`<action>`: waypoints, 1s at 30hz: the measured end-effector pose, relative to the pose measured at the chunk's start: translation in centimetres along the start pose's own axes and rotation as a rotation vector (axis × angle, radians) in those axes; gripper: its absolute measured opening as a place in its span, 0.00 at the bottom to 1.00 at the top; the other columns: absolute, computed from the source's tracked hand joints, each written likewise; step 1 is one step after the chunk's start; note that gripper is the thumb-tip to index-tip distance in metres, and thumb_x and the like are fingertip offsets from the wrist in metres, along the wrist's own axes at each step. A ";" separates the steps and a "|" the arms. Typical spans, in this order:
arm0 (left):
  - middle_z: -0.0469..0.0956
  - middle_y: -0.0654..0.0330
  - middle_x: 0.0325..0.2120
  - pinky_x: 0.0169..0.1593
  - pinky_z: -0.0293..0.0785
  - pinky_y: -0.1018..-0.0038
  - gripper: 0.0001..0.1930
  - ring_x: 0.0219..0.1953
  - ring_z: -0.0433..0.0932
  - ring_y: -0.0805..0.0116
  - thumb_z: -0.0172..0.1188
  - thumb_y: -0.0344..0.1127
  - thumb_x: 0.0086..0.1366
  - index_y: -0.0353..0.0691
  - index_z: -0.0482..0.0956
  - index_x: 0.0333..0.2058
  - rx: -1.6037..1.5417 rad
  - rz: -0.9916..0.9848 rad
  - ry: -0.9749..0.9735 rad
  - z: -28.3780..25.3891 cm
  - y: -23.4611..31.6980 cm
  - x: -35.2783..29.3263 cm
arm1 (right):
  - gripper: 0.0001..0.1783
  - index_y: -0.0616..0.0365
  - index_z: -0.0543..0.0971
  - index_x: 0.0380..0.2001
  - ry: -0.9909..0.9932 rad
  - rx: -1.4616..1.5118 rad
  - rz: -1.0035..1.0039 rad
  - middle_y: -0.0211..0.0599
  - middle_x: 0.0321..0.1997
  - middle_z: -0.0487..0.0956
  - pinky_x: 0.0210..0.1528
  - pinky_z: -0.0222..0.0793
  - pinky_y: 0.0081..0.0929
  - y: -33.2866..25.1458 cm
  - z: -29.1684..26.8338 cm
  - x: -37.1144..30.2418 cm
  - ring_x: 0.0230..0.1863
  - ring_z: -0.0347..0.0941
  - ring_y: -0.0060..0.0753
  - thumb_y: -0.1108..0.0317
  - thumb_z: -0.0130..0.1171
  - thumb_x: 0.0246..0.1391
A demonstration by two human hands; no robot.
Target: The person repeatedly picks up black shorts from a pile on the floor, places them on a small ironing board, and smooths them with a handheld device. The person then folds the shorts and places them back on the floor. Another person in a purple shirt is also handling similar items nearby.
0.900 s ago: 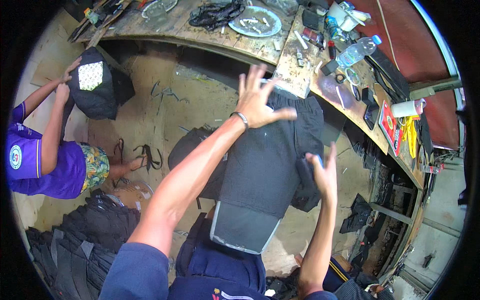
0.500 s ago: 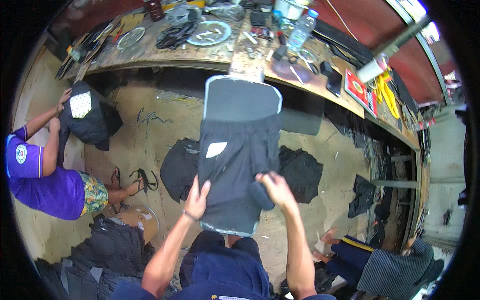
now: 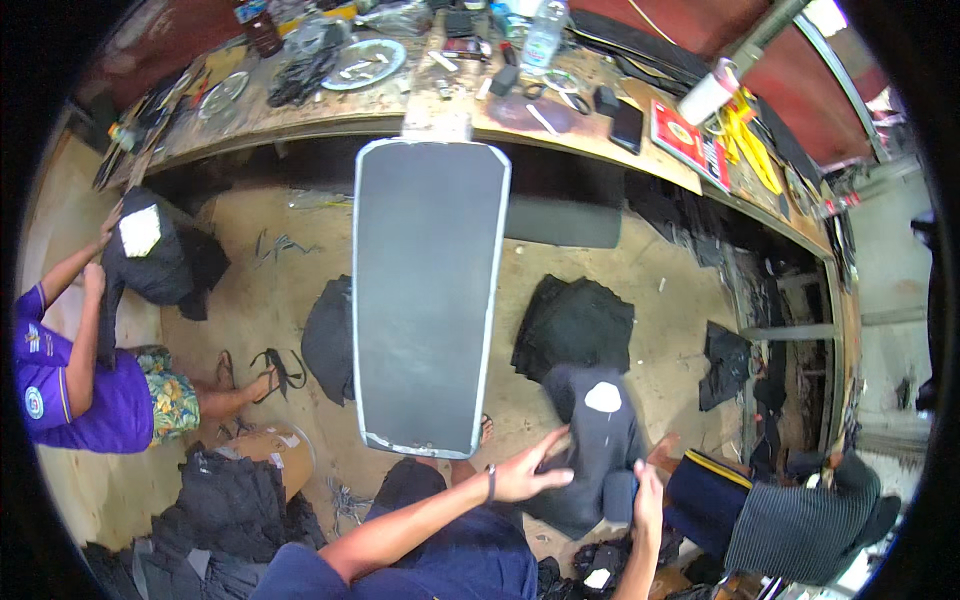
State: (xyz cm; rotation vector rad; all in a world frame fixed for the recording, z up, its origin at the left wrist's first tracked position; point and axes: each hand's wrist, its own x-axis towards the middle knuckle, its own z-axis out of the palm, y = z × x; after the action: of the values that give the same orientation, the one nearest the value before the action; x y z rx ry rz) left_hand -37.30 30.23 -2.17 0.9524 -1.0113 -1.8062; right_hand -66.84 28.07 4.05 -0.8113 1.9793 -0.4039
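Note:
A black garment (image 3: 600, 440) with a white patch hangs off to the right of a long padded board (image 3: 430, 290), apart from it and partly blurred. At the garment's left edge is my left hand (image 3: 525, 473), thumb lying over the cloth and the other fingers partly hidden. My right hand (image 3: 648, 497) is closed round a dark rounded block (image 3: 619, 497) at the garment's lower right; I cannot tell whether it also pinches the cloth. The grey board with its pale edging has nothing on it and reaches from the workbench towards me.
Black cloth pieces lie stacked (image 3: 575, 325) right of the board, with more to its left (image 3: 330, 340). A cluttered workbench (image 3: 330, 115) runs along the back. A person in purple (image 3: 95, 390) handles black cloth at left; another person (image 3: 800, 530) is at lower right. Dark cloth heaps up (image 3: 215, 510) lower left.
The black garment has come off the board and moved right and towards me. Both hands went with it, the right still holding the dark block. The board is now uncovered.

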 end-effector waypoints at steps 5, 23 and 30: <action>0.76 0.47 0.67 0.74 0.66 0.57 0.39 0.70 0.73 0.53 0.56 0.61 0.78 0.38 0.64 0.75 0.951 -0.255 0.279 -11.7 -17.7 -1.3 | 0.54 0.71 0.62 0.77 0.016 -0.424 -0.025 0.71 0.75 0.70 0.78 0.60 0.43 5.9 8.4 16.2 0.77 0.66 0.63 0.36 0.61 0.65; 0.62 0.54 0.78 0.81 0.44 0.37 0.28 0.82 0.51 0.51 0.60 0.47 0.71 0.50 0.75 0.69 1.383 -0.805 0.298 -50.6 -15.1 -4.7 | 0.32 0.56 0.79 0.67 -0.616 -0.621 -0.086 0.64 0.60 0.83 0.69 0.73 0.51 12.2 22.2 0.5 0.65 0.79 0.65 0.49 0.54 0.68; 0.62 0.52 0.78 0.81 0.50 0.43 0.33 0.81 0.55 0.52 0.53 0.49 0.75 0.49 0.67 0.75 1.501 -0.766 0.232 -55.9 -23.5 -1.7 | 0.29 0.45 0.80 0.68 -0.397 -0.586 -0.036 0.63 0.58 0.85 0.69 0.73 0.51 6.6 23.4 -1.9 0.64 0.80 0.66 0.52 0.53 0.68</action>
State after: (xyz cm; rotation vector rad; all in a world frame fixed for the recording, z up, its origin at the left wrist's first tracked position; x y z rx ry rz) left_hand 5.75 24.72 -44.49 2.6252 -2.0345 -1.1038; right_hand -48.67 35.14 -10.55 -1.1855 1.7133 0.3226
